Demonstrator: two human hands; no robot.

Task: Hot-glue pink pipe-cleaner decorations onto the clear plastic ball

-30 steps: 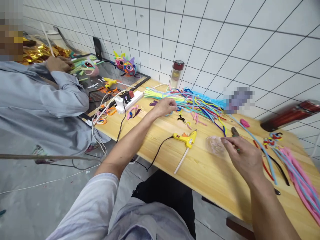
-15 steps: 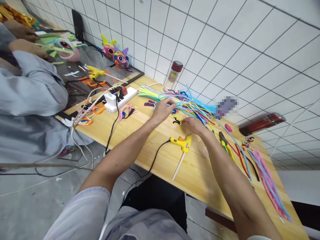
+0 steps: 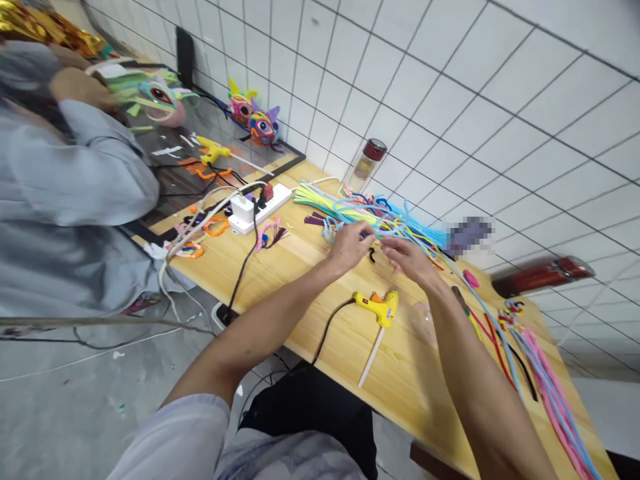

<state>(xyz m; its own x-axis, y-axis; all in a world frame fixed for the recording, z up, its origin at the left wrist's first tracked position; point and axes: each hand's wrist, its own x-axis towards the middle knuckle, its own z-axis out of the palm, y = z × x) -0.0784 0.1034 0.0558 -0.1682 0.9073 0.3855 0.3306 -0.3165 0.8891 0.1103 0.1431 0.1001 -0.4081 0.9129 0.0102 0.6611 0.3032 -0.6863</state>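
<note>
My left hand [image 3: 353, 247] is closed in a pinch at the near edge of a pile of coloured pipe cleaners [image 3: 400, 225]. A small blue bit shows at its fingertips, too small to tell whether it is gripped. Close by on the right, my right hand [image 3: 407, 259] has its fingers drawn together, and what they hold is hidden. A small black curled piece [image 3: 372, 255] lies just below the fingertips. Nearer to me, a yellow glue gun [image 3: 377, 307] rests on the wooden table [image 3: 310, 307] with a white glue stick [image 3: 371, 357] sticking out of its back.
A white power strip [image 3: 273, 203] with cords stands left. Behind the pile is a glass bottle [image 3: 367, 163]; a red flask [image 3: 545, 275] lies right. Pink and blue pipe cleaners [image 3: 547, 393] line the right edge. A co-worker's sleeve [image 3: 95, 160] and another glue gun [image 3: 214, 151] are far left.
The view has shifted, so the table appears farther right and lower. My two hands have come closer together, with their fingertips nearly meeting beside the pile.
</note>
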